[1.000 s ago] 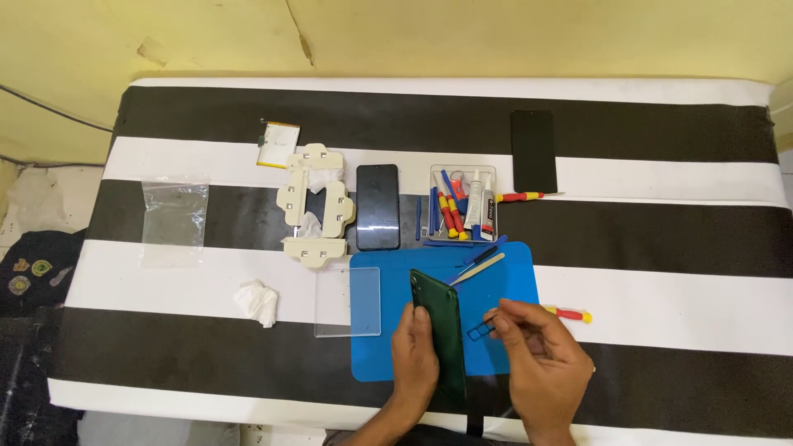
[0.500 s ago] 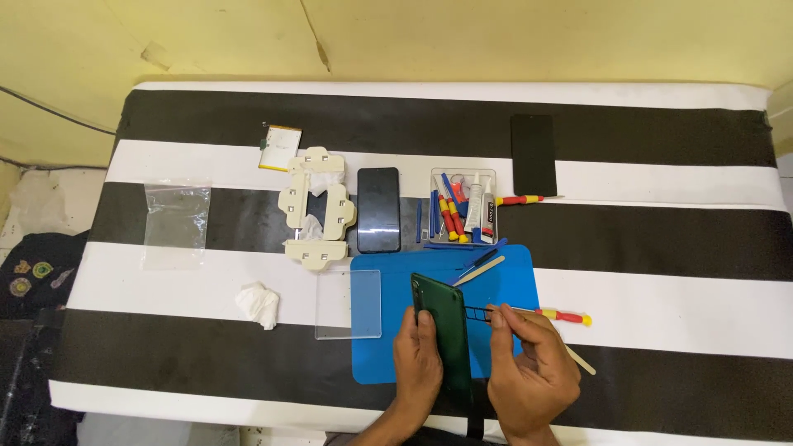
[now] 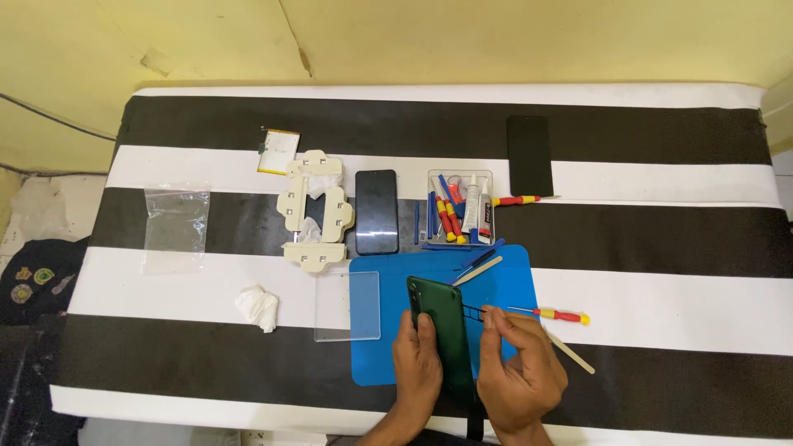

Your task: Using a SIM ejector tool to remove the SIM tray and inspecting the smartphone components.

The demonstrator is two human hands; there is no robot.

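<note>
A person's left hand [image 3: 417, 363] steadies a dark green phone [image 3: 442, 330] lying back-up on a blue mat [image 3: 504, 272] at the near edge of a black-and-white striped worktop [image 3: 661, 239], its fingers clasped around the phone's left edge. The right hand [image 3: 520, 372] pinches thin black tweezers [image 3: 472, 311] in closed fingers, their tips touching the phone's right side, with a cream pry stick [image 3: 570, 351] jutting out beside the hand. Close by lie a red-and-yellow screwdriver [image 3: 557, 315], a clear glass panel [image 3: 347, 306] and a tray of tools [image 3: 459, 206].
</note>
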